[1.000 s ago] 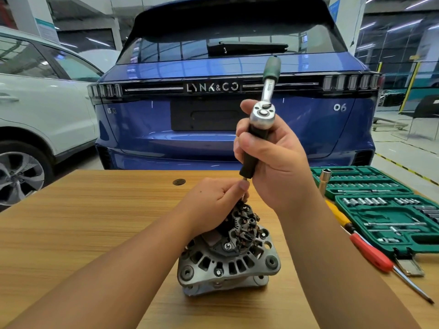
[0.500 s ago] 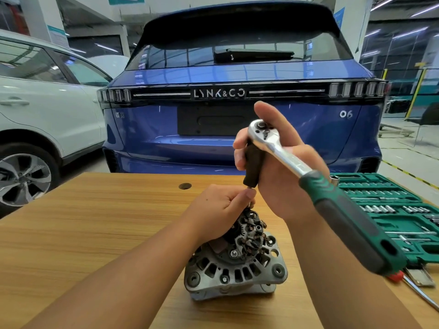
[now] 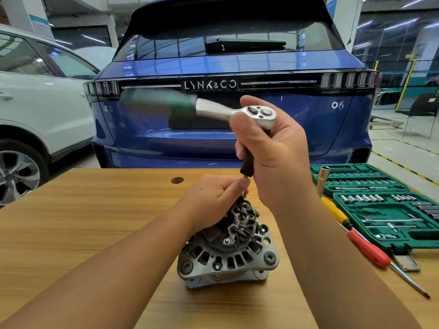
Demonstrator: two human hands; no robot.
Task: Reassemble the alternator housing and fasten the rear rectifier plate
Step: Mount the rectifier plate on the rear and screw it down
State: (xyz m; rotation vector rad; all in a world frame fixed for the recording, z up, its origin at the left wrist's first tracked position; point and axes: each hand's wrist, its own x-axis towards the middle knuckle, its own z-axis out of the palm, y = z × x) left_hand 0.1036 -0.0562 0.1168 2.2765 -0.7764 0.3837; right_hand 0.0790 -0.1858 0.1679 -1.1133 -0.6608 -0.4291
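Observation:
A grey alternator (image 3: 228,257) stands on the wooden table (image 3: 83,233), its dark rectifier plate (image 3: 244,224) facing up. My left hand (image 3: 213,200) grips the top of the rectifier side and pinches the thin driver shaft just above it. My right hand (image 3: 275,150) holds the upright black extension handle under the chrome ratchet head (image 3: 259,115). The ratchet's green handle (image 3: 161,100) points left and is blurred. The screw under the shaft is hidden by my left fingers.
An open green socket case (image 3: 389,210) lies at the right. In front of it are a yellow screwdriver (image 3: 335,210), a red-handled screwdriver (image 3: 370,250) and an upright chrome socket (image 3: 323,179). A blue car (image 3: 228,138) stands behind the table and a white car (image 3: 35,103) at the left.
The ratchet handle has swung from pointing up and away, round past the near right, to pointing left. Both hands have stayed on the tool and alternator.

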